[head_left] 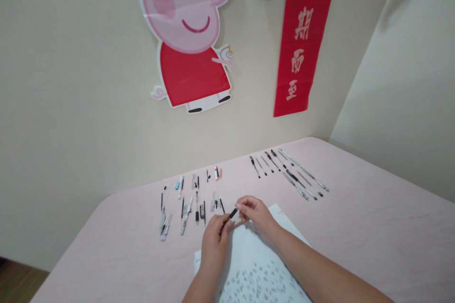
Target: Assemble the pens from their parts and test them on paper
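Head cam: L grip [216, 232] clasps blk pen [233, 213] low; R grip [257, 214] pinches its upper end.

A hand could pass between the small black, white and clear pen parts [197, 218] at left and the slim black-and-clear pens [304, 169] at far right, whereas the bare left hand [215, 234] and bare right hand [259, 215] blocked the near middle.

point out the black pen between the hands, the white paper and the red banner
Black pen [232, 213]: head view, on the exposed dark barrel
White paper [245, 251]: head view, on the bare area above the scribbles
Red banner [301, 45]: head view, around its visible middle
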A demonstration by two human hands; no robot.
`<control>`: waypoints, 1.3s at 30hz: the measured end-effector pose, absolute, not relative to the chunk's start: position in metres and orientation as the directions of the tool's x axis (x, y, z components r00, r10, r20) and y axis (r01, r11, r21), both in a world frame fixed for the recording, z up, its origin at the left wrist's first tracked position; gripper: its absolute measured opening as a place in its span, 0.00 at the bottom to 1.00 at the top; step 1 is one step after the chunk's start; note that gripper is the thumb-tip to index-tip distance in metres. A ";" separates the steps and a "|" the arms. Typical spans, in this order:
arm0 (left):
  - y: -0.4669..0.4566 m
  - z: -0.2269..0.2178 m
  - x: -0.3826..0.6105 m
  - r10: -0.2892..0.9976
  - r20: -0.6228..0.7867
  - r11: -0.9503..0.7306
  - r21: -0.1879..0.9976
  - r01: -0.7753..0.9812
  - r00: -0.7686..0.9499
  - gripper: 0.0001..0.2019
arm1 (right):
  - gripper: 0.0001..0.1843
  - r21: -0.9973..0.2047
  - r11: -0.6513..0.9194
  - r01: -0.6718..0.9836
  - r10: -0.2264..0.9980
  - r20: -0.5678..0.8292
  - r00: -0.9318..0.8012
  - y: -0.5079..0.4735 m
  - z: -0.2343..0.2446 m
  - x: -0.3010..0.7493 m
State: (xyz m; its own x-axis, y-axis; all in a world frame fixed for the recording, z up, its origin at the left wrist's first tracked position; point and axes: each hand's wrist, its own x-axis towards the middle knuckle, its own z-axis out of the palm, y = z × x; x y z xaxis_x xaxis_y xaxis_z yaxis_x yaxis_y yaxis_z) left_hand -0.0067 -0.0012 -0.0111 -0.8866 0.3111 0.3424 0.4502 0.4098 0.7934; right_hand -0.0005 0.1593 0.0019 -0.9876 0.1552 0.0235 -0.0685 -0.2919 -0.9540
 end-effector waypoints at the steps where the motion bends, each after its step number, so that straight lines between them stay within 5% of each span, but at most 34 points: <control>1: -0.001 -0.011 -0.007 0.312 0.343 0.407 0.795 0.451 -0.886 0.12 | 0.18 -0.955 -0.289 -0.066 0.154 0.022 -0.988 0.159 0.002 0.000; 39: 0.000 -0.009 -0.007 0.283 0.350 0.373 0.818 0.439 -0.893 0.11 | 0.20 -0.964 -0.266 -0.013 0.105 -0.016 -0.994 0.159 0.005 0.003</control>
